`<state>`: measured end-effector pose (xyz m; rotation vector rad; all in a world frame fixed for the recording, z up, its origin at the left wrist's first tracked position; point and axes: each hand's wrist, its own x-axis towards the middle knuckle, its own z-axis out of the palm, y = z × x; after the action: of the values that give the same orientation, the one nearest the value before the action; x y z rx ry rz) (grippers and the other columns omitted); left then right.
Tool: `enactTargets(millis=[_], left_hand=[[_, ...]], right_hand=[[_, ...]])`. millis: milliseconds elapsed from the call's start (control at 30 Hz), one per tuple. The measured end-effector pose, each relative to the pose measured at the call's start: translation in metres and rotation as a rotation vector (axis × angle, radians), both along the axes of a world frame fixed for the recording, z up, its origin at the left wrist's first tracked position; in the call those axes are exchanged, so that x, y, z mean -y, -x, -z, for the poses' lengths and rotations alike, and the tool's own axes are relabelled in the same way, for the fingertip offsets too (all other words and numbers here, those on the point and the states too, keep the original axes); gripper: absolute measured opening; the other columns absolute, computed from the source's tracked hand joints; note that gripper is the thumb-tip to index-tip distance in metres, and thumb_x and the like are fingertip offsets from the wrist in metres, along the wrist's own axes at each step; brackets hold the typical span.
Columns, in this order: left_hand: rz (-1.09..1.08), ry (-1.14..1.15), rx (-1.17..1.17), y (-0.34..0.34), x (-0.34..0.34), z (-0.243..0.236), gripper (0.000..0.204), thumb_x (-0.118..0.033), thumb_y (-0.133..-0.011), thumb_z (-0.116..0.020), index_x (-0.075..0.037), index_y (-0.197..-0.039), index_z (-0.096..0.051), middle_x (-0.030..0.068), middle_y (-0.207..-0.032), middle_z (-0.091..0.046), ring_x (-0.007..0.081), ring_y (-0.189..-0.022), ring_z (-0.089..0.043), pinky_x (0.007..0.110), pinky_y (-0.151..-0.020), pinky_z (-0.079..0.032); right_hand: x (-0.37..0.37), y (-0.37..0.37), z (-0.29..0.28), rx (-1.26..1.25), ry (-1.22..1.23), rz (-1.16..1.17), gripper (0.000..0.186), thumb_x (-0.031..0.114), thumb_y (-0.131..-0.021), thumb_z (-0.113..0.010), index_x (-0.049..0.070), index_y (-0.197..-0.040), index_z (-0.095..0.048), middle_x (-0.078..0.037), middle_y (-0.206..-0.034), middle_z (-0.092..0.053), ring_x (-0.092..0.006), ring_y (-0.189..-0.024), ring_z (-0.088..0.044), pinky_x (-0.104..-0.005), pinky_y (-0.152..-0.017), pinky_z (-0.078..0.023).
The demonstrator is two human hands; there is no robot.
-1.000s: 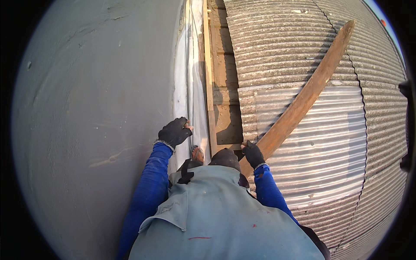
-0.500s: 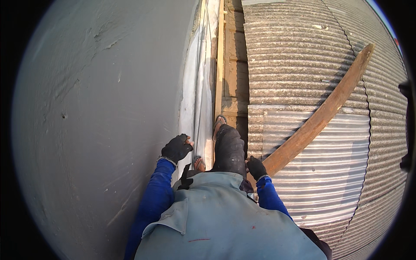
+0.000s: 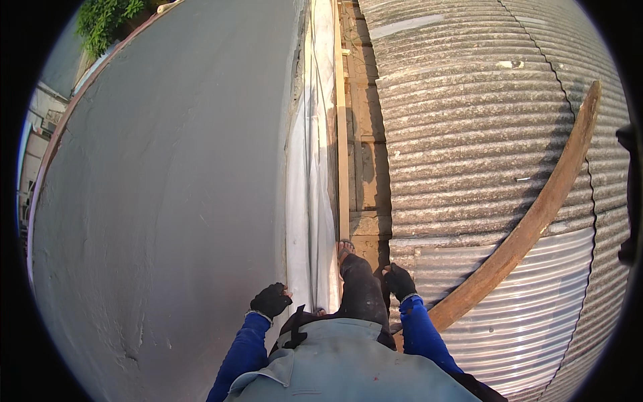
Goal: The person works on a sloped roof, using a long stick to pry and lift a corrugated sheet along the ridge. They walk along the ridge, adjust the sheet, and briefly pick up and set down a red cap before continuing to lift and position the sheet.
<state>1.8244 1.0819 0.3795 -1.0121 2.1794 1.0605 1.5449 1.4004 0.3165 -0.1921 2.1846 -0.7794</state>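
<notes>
Both hands wear black fingerless gloves under blue sleeves. My left hand hangs at my left side above the edge of the smooth grey slab, its fingers curled in with nothing visible in them. My right hand, also curled and with no object showing, is at my right side over the edge of the corrugated roof. Closest to it is a long brown wooden plank, which lies slantwise on the roof and passes behind my right forearm. My feet, in sandals, stand along the narrow strip between slab and roof.
White sheeting runs along the slab's edge, beside a thin timber batten. Between batten and roof lies a sunken brown channel. A paler corrugated sheet sits on the roof. Beyond the slab's far left edge stands a leafy tree.
The view has tilted up and swung, bringing the slab's far edge and the tree into sight. My hands, feet and the plank appear lower in the picture. Both hands stay curled.
</notes>
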Motion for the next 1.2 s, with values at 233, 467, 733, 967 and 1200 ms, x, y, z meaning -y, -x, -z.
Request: enactTargets(millis=[233, 467, 733, 967, 1200], left_hand=[[0.132, 0.086, 0.051, 0.084, 0.027, -0.008, 0.047, -0.036, -0.081, -0.072, -0.008, -0.117, -0.066, 0.0139, -0.109, -0.07, 0.0301, -0.101, -0.068, 0.041, -0.088, -0.053], [0.367, -0.094, 0.13, 0.139, 0.049, 0.07, 0.052, -0.05, -0.085, -0.065, -0.012, -0.121, -0.066, 0.0137, -0.114, -0.069, 0.0317, -0.109, -0.064, 0.045, -0.093, -0.05], [0.296, -0.162, 0.114, 0.179, 0.062, 0.23, 0.045, -0.046, -0.089, -0.062, -0.01, -0.116, -0.066, 0.0129, -0.106, -0.07, 0.0342, -0.098, -0.067, 0.043, -0.085, -0.053], [-0.011, -0.184, -0.089, 0.173, 0.051, 0.385, 0.034, -0.02, -0.076, -0.074, -0.009, -0.105, -0.062, 0.0183, -0.102, -0.068, 0.0402, -0.094, -0.065, 0.047, -0.077, -0.053], [-0.317, -0.382, -0.241, 0.238, 0.058, 0.543, 0.037, -0.016, -0.082, -0.069, 0.001, -0.115, -0.064, 0.0172, -0.106, -0.07, 0.0291, -0.1, -0.067, 0.036, -0.089, -0.052]], right_hand=[[0.034, 0.076, -0.018, 0.026, 0.105, 0.138, 0.042, 0.027, -0.092, -0.062, -0.004, -0.12, -0.062, -0.016, -0.109, -0.071, -0.0231, -0.099, -0.067, -0.034, -0.087, -0.051], [0.093, 0.065, 0.022, 0.122, 0.112, 0.161, 0.04, 0.022, -0.089, -0.063, -0.002, -0.121, -0.062, -0.018, -0.117, -0.069, -0.0284, -0.108, -0.067, -0.0391, -0.092, -0.05], [0.164, 0.002, 0.161, 0.356, 0.345, 0.307, 0.035, 0.008, -0.092, -0.061, -0.001, -0.125, -0.056, -0.006, -0.098, -0.065, -0.0122, -0.087, -0.061, -0.026, -0.078, -0.05], [0.18, -0.04, 0.276, 0.607, 0.104, 0.366, 0.037, 0.014, -0.094, -0.065, -0.007, -0.124, -0.06, -0.008, -0.105, -0.066, -0.0135, -0.09, -0.063, -0.0274, -0.081, -0.051], [0.198, -0.02, 0.272, 0.625, 0.103, 0.362, 0.038, 0.022, -0.098, -0.063, -0.002, -0.127, -0.059, -0.008, -0.107, -0.068, -0.0141, -0.094, -0.065, -0.0262, -0.079, -0.052]])
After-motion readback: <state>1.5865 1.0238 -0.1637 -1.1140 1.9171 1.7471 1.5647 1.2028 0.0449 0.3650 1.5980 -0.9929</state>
